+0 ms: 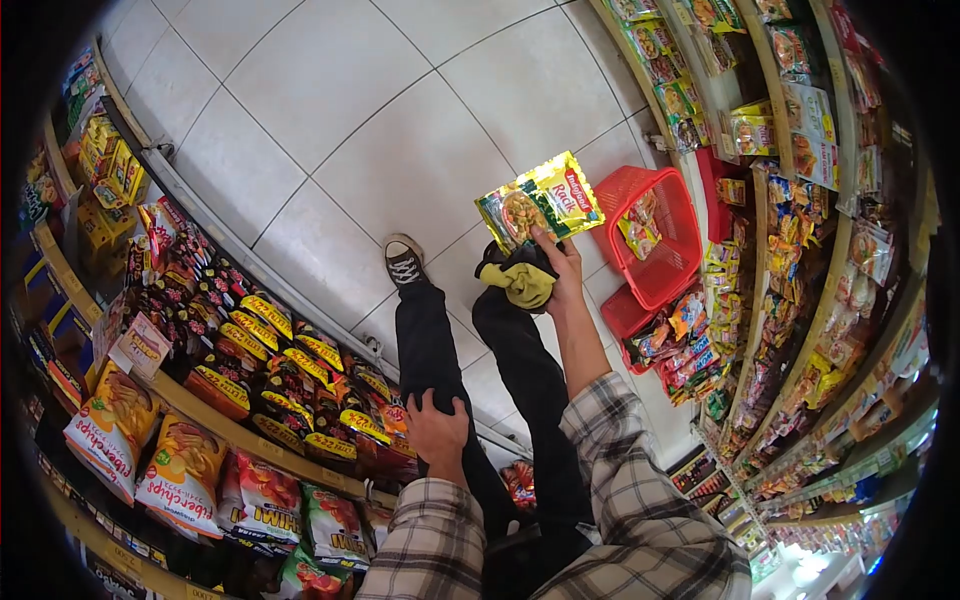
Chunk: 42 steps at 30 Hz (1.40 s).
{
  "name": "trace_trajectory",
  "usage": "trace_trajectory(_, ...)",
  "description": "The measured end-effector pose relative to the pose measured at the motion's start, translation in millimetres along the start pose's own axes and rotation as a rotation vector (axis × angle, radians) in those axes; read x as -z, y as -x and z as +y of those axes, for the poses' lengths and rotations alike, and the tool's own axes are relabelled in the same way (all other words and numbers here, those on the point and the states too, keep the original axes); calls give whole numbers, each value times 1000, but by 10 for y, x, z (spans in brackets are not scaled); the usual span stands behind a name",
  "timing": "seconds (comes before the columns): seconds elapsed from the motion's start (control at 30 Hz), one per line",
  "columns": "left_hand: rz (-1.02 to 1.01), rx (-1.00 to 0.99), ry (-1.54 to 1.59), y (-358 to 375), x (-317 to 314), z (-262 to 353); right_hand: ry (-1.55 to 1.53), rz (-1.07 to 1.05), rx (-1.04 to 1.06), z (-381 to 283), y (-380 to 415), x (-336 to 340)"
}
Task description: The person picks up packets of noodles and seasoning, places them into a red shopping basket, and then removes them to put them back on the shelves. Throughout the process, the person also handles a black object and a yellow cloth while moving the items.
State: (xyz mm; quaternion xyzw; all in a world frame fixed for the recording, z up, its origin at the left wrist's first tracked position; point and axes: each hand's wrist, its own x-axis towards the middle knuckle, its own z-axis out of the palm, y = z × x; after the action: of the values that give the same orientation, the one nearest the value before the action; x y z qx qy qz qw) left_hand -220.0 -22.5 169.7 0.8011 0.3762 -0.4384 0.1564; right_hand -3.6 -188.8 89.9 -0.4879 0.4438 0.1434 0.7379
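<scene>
My right hand [566, 270] grips a flat yellow and green seasoning packet [541, 200] marked "Indofood Racik", with its printed front up. A crumpled yellow-green and black cloth [524, 284], perhaps a glove, is bunched against the same hand just below the packet. Empty, with fingers apart, my left hand [437, 430] lies over my dark trouser leg beside the snack shelf. On the floor just right of the packet stands a red basket [652, 273], holding another yellow packet [640, 228].
Along the left, a shelf carries dark snack bags with yellow bands [262, 325] and fiberchips bags [182, 477]. Packed shelves of small sachets [790, 225] curve along the right. Pale floor tiles [400, 110] run between them, with my sneaker [404, 264] on them.
</scene>
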Motion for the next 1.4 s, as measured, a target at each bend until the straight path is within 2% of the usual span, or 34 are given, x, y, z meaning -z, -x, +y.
trace_trajectory(0.5, 3, -5, -22, -13, -25, -1, 108, -47, -27, -136, 86, -102)
trace_trajectory(0.73, 56, -30, -20, 19, 5, 26, 215, -80, 18, -99, 31, -90)
trace_trajectory(0.77, 133, -93, -23, 7, -95, -57, 264, -57, 63, -50, 24, -51)
trace_trajectory(0.8, 109, -66, -23, -9, -95, -36, 311, -40, 123, -46, -27, -65)
trace_trajectory(1.0, 64, -31, 18, -4, -21, -14, 191, -81, 18, -64, 8, -92)
trace_trajectory(1.4, 36, -1, 17, 8, -11, 2, 178, -92, 14, -48, -27, -211)
